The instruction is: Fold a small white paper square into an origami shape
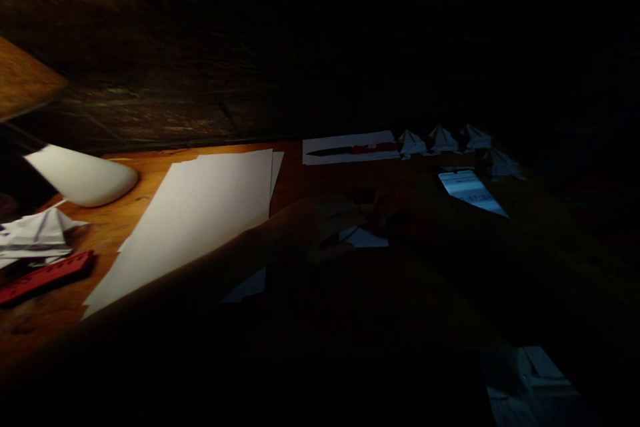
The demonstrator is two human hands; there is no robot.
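Deep shadow covers the middle of the table, where both hands meet over a small piece of folded paper (367,237). My left hand (325,221) reaches in from the left, its fingers and thumb closed about the paper's left side. At the paper's upper right, my right hand (393,207) has its fingers bent in against it, though darkness blurs their outline. Part of the paper is hidden under the hands. Another small paper piece (247,285) lies below my left forearm.
Large white sheets (200,213) lie left. Behind the hands, a knife (350,149) rests on paper strips (320,144), beside several folded paper shapes (443,139). A lit phone (470,190) lies right. A white lamp (85,177), crumpled folded paper (43,233) and red object (47,277) stand far left.
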